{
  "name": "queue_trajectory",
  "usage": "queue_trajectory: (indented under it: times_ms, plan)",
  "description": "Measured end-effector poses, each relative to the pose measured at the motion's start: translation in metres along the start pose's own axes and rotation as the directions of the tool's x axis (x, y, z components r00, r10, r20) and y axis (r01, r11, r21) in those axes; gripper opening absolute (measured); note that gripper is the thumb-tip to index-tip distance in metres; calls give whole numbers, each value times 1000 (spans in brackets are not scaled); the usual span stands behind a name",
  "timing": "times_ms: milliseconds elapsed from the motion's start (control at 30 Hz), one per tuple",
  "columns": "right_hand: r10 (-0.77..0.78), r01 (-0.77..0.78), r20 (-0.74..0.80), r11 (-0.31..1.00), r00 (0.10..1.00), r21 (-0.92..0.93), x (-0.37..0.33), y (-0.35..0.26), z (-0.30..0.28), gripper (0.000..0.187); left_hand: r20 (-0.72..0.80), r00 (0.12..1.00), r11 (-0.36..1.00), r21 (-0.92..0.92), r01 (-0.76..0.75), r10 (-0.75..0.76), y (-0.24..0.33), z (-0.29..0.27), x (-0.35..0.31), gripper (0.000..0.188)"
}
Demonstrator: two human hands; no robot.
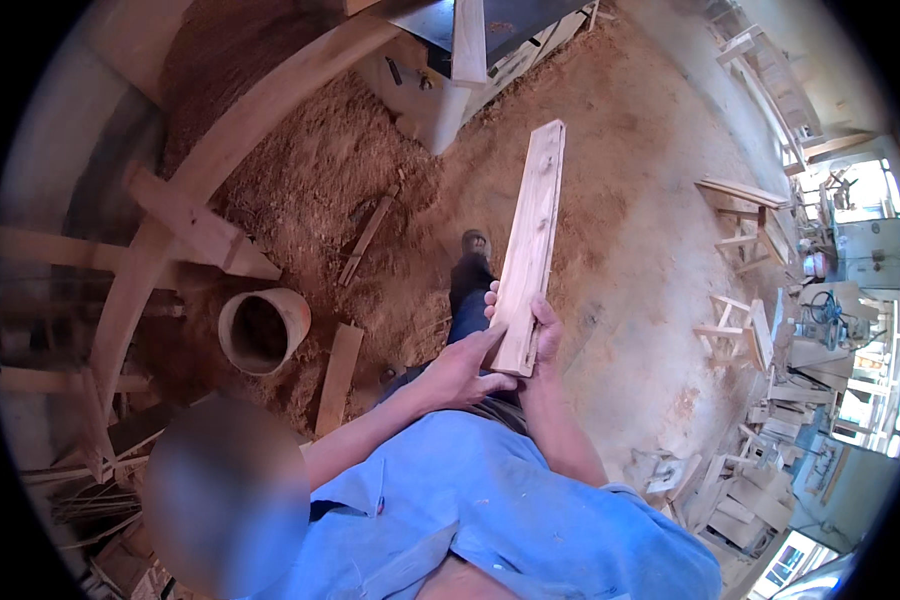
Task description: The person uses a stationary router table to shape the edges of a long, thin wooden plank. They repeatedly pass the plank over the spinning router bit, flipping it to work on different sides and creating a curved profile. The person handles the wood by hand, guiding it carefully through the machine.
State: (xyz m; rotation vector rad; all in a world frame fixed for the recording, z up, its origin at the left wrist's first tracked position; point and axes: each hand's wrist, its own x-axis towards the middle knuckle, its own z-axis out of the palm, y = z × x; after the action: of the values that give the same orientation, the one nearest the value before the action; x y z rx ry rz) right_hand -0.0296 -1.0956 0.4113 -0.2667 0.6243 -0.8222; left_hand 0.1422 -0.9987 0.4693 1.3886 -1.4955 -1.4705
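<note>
A long, narrow wooden board (530, 215) with a groove along its right edge slants up and away in front of my body. My right hand (544, 338) is wrapped around it from beneath near the close end. Its thumb lies on the right edge, and its fingertips show at the left edge. My left hand (460, 368) grips the close end from the left, its fingers against the board's left side and its thumb by the bottom corner. The board's far end is free in the air.
Sawdust covers the floor (630, 240). A round, pale bucket-like container (292, 318) and a loose plank (340, 378) are at left, beside a wooden frame (220, 165). A machine (420, 95) stands ahead. Wooden trestles (745, 215) and stacked lumber (750, 500) line the right.
</note>
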Motion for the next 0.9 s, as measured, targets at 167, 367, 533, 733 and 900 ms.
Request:
queue_trajectory:
  times_ms: [167, 367, 533, 733, 900]
  plan:
    - [-91, 92, 126, 996, 988, -3, 122, -85, 19, 94, -115, 992, 999, 6, 51, -50, 1, -39, 121, 71]
    - [51, -93, 256, 983, 965, 156, 274, -190, 45, 99, -410, 909, 997, -40, 60, -71, 27, -72, 265, 58]
    - [140, -309, 367, 834, 920, 457, 344, -219, 58, 98, -364, 817, 746, -655, 117, -448, 57, -106, 326, 64]
    - [138, -279, 372, 891, 918, 358, 390, -242, 72, 98, -294, 831, 541, -841, 9, -472, 49, -133, 358, 67]
    - [259, -339, 327, 915, 909, 217, 391, -241, 46, 101, -356, 692, 659, -716, 230, -628, 51, -156, 368, 53]
